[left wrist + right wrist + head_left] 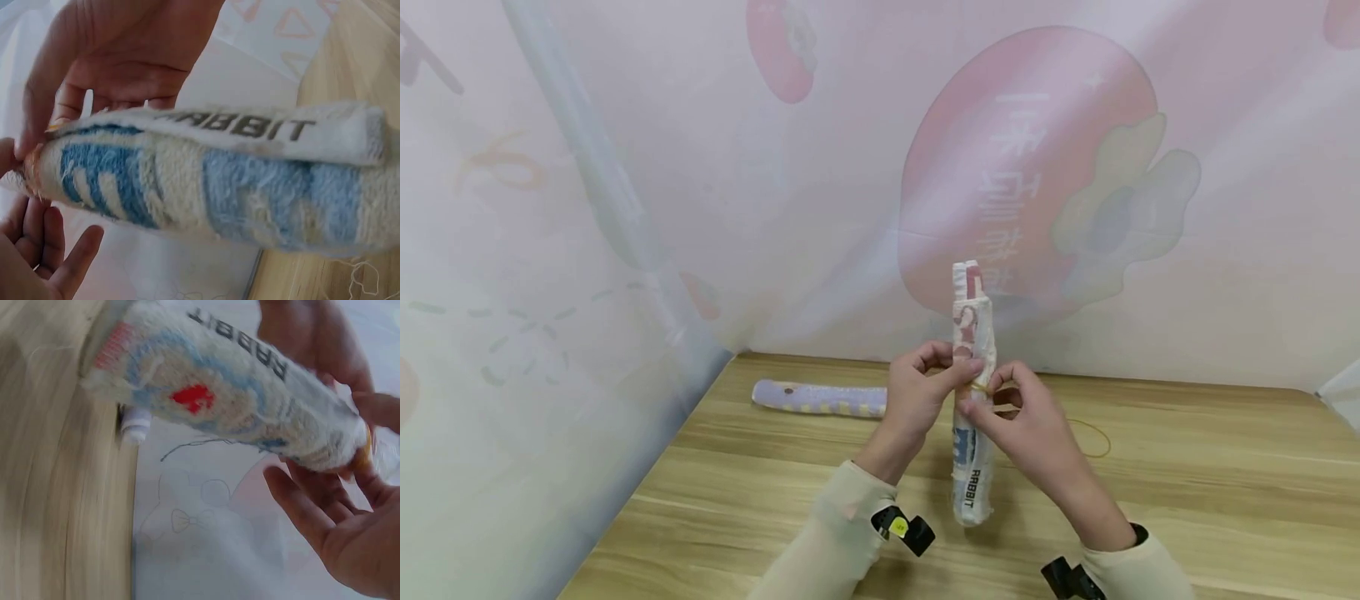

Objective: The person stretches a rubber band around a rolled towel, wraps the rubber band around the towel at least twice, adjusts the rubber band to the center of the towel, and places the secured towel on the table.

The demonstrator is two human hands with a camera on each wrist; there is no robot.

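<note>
I see 2 hands meeting at the lower centre of the head view, both on a rolled towel (973, 392) that stands upright with its lower end down near the desk (1187, 492) and its top rising in front of the pink printed backdrop (820, 183). The towel is white with blue and red patches and the word RABBIT along its lower part. My left hand (917, 396) has its fingers curled around the roll at mid-height, pinching it from the left side. My right hand (1030, 425) comes in from the right and pinches a yellow rubber band (981, 388) that circles the roll right where the fingertips meet. In the left wrist view the towel fills the frame lengthwise, with the band end at the left edge between the fingers. Behind the left hand, a second rolled towel (820, 398), pale purple, lies flat on the desk. Another rubber band (1093, 437) lies loose on the wood just right of the hands.
</note>
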